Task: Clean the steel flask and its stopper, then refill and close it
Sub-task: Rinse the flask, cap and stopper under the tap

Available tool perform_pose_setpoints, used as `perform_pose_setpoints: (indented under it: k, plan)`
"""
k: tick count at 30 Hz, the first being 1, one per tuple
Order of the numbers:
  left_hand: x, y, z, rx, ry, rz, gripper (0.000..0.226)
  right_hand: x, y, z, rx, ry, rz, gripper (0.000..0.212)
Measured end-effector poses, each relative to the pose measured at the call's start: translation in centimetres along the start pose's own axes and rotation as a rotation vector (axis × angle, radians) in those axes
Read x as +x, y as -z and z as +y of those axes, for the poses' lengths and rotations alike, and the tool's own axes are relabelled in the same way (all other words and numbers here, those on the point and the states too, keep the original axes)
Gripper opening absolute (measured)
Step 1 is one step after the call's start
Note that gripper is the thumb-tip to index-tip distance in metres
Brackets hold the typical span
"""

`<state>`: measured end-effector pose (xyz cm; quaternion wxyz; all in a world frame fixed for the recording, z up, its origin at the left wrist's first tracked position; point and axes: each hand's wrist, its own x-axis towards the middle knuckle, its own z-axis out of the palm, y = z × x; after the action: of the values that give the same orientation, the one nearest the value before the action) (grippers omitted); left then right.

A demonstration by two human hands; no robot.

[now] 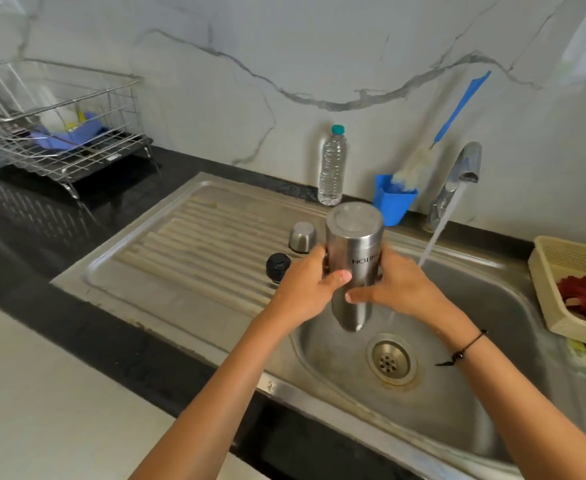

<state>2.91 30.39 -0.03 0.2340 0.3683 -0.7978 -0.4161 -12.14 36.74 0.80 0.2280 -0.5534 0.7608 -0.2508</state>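
You have the steel flask [353,258] turned upside down over the sink basin [492,306], a little right of the frame's centre. Its flat base faces up and slightly toward you, and its narrow mouth end points down at the basin floor, just left of and above the drain [391,361]. The long axis runs close to vertical, with the top leaning slightly toward the camera; the printed lettering on the side reads inverted, which confirms the flip.

Your left hand [305,292] wraps the flask's left side with the thumb across the front, and your right hand [393,289] closes on the right side with its fingers laid across the lower body. Both grips are closed firmly on the flask; neither holds anything else.

Judging by this, you are in the rinsing and emptying stage. The tap [464,168] at upper right is running, its stream falling into the basin just beside your right hand, apart from the flask. Whether water is draining from the mouth cannot be made out.

The black stopper [278,267] lies on the ribbed drainboard [194,237] left of the flask, with the steel cup lid [302,237] just behind it. Whether the stopper has been washed cannot be told. The bottle brush [419,164] stands in its blue holder [393,202] behind the sink. Refilling, fitting the stopper and closing are left to do.
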Motion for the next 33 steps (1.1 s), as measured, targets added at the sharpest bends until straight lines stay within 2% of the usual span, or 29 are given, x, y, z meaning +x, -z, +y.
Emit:
perform_pose_setpoints:
  k: [3,8,13,22,33]
  plan:
    - [-1.5,1.4,-1.5,-0.016,0.075,0.016,0.036,0.5,-1.3,-1.7,-0.118,0.009,-0.125,0.075]
    - [-3.6,6.2,-2.2,0.012,0.073,0.21,0.037,2.3,-2.2,-7.2,-0.141,0.216,-0.126,0.075]
    - [-5.4,11.1,-4.1,0.094,0.12,0.365,0.036,5.1,-6.2,-11.6,0.02,0.38,-0.195,0.08]
    - [-7.5,13.8,-7.6,0.131,0.217,0.435,0.037,7.1,-12.0,-14.4,0.103,0.413,-0.285,0.079]
    - [-8.0,13.7,-8.5,0.136,0.212,0.445,0.038,7.1,-12.9,-14.0,0.1,0.421,-0.315,0.079]
